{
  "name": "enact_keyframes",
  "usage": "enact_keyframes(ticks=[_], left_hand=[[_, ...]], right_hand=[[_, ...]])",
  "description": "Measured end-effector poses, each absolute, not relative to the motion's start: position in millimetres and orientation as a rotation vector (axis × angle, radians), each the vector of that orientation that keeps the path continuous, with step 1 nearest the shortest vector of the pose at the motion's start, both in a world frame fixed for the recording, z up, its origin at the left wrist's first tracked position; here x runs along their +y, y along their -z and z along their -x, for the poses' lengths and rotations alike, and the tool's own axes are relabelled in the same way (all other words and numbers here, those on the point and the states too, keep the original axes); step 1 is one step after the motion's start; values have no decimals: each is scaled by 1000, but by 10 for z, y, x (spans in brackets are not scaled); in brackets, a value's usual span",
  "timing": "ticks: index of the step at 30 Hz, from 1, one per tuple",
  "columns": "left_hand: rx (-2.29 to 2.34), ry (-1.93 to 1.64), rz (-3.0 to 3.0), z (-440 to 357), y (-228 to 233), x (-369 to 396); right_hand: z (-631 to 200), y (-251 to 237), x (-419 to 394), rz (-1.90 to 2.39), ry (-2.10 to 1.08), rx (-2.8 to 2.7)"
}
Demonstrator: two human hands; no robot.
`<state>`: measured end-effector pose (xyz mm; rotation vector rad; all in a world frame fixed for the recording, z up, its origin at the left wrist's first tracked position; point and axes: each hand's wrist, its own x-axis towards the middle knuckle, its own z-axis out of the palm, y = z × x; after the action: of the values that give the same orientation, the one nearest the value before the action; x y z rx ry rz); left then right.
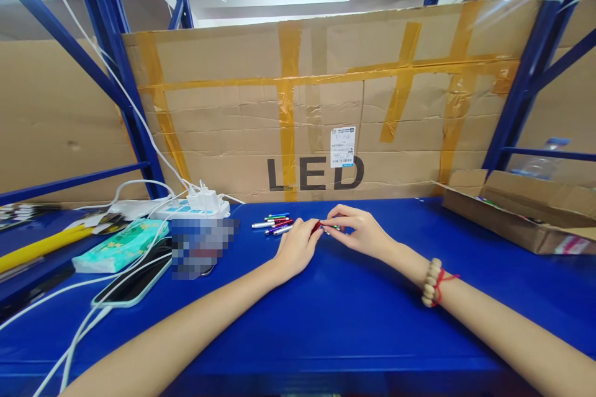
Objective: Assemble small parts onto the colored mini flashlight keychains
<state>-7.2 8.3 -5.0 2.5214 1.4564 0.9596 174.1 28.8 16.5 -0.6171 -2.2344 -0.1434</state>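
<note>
My left hand (298,247) is closed around a short red pen (316,226), and only a small red part shows between the fingers. Its other end meets the pinched fingertips of my right hand (361,232). Small green and silver bits show under the right fingers, too small to make out. Just left of my left hand, several slim pens (275,221) in red, blue, green and silver lie close together on the blue tabletop (298,329). A beaded bracelet with a red string (433,283) is on my right wrist.
At left are a phone (135,279), a green tissue pack (121,247), white cables and a power strip (198,208) with a charger. An open cardboard box (493,217) stands right. A taped cardboard panel (233,130) closes the back between blue posts (526,87).
</note>
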Motion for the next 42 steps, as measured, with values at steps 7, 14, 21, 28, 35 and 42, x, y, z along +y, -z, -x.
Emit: enact_keyframes(ticks=[7,14,21,28,35,42], left_hand=[[1385,-968,-2595,69,53,73],[1539,-1006,-2473,52,11,39],[1547,-993,-2531,50,27,38],[1519,-982,-2564,40,16,32],[1516,-985,-2563,41,22,35],[1491,-978,-2586,40,28,47]], right_hand=[[-1734,-168,280,648,45,-2250],[-1889,-220,382,859,88,-2200],[-1892,-126,429,943,141,-2511],[-1856,-112,418,1011,117,-2535],[-1866,-109,411,1086,118,-2530],[-1863,-104,417,1102,109,-2522]])
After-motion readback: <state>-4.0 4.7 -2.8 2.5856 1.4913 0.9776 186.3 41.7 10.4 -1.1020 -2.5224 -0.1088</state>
